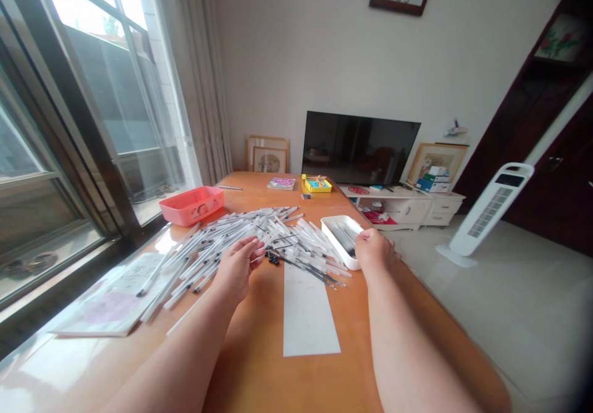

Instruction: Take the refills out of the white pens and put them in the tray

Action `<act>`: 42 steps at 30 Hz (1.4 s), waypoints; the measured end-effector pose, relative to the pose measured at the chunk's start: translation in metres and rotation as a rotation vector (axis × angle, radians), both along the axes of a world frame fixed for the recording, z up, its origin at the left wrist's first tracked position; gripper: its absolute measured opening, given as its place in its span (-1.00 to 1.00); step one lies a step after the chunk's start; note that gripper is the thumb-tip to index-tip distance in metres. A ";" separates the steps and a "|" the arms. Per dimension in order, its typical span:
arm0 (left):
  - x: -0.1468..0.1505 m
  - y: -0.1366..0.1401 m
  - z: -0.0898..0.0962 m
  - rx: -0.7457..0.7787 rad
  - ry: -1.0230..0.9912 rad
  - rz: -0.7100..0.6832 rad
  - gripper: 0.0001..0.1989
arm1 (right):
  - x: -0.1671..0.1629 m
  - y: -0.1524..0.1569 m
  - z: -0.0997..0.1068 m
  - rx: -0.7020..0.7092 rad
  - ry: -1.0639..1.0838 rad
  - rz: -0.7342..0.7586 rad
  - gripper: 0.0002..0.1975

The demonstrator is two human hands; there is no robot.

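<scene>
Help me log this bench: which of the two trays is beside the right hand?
The white tray, its rim by the right hand, with pens inside. The pink tray sits far off near the window.

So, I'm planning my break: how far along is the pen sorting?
Some pens already lie in the white tray. The right hand is at the tray's edge; the left hand holds a pen by the pile. Left: the big pile of pens across the table, so most remains.

two trays (343, 240), perhaps fifty-odd pens (241, 231)
</scene>
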State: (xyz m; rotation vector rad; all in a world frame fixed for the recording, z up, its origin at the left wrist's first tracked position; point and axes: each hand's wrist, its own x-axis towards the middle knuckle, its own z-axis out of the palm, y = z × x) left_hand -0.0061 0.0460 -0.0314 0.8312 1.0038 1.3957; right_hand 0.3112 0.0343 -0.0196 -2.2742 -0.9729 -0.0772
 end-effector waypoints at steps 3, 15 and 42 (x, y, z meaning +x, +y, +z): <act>0.000 0.000 0.000 -0.003 0.008 -0.011 -0.65 | 0.000 0.001 -0.002 -0.029 -0.012 0.016 -0.76; 0.000 -0.001 0.004 -0.008 0.012 0.024 -0.63 | 0.004 -0.004 0.002 0.042 0.019 0.036 -0.66; -0.008 0.009 0.005 0.031 0.272 0.219 -0.68 | -0.076 -0.005 -0.024 -0.193 -0.014 0.655 -0.91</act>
